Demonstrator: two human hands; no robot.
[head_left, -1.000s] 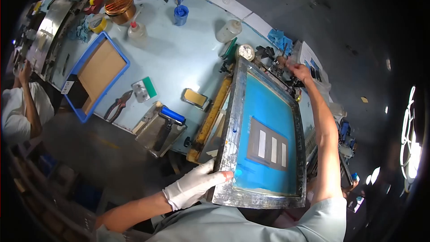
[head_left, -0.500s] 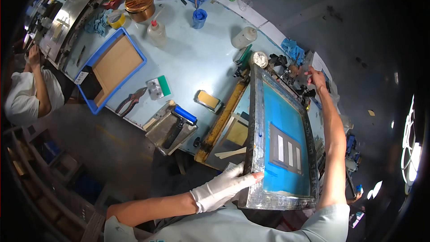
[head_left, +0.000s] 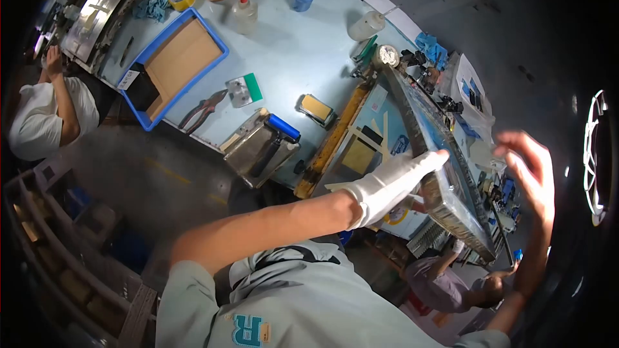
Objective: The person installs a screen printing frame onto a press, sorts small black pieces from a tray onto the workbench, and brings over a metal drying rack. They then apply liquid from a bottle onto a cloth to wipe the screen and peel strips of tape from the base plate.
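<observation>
My left hand [head_left: 400, 183], in a white glove with a bare thumb tip, grips the near side of a screen printing frame [head_left: 454, 209]. The frame is tilted up steeply, so its blue mesh shows only as a narrow strip. My bare right hand [head_left: 532, 171] is raised to the right of the frame, apart from it, fingers spread and slightly blurred, holding nothing. Below the frame lies a printing bed with a yellow-brown side bar [head_left: 338, 132] and a tan rectangular piece [head_left: 361, 156].
A blue-handled roller [head_left: 282, 127] rests on a metal tray left of the bed. Nearby are pliers [head_left: 205, 108], a scraper with a green edge [head_left: 245, 89], a blue bin [head_left: 222, 51] and a squeeze bottle [head_left: 244, 16]. One co-worker [head_left: 51, 113] is at far left, another [head_left: 438, 283] at lower right.
The screen frame has swung from facing me to nearly edge-on, with my left hand moving up and right on it. My right hand has come back from the far side toward the right.
</observation>
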